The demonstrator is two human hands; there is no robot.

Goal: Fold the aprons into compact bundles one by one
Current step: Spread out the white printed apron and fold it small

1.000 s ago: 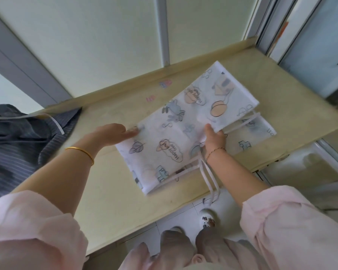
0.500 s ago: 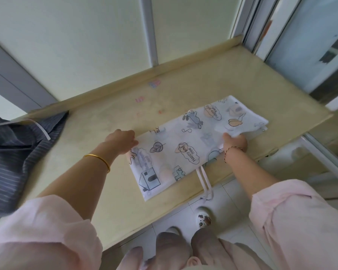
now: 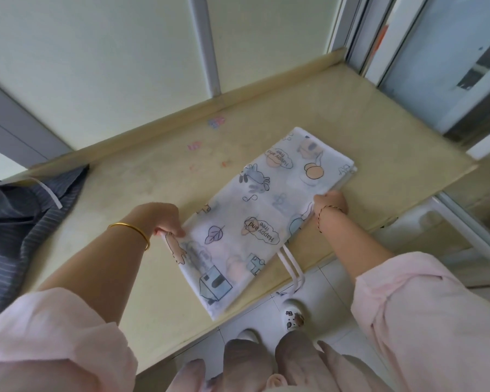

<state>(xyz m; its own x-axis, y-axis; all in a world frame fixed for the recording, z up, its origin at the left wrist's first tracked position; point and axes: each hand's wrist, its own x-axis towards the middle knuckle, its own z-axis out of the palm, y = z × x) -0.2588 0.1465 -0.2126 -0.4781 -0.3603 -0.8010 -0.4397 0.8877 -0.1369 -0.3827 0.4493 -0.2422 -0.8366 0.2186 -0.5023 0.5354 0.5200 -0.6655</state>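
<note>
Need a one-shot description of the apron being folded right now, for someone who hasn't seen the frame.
On the beige counter below the pale wall panels, look right of centre, between the left hand and right hand. The white apron lies there folded into a long strip, ties hanging off the front edge. Cartoon prints and "Happy and free" bubbles distinguish it from the dark striped apron at far left.

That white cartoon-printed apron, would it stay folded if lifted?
The white cartoon-printed apron is probably floppy and light: thin cloth, lying flat in layers. Its white ties already dangle off the beige counter, so it would likely unfold.
</note>
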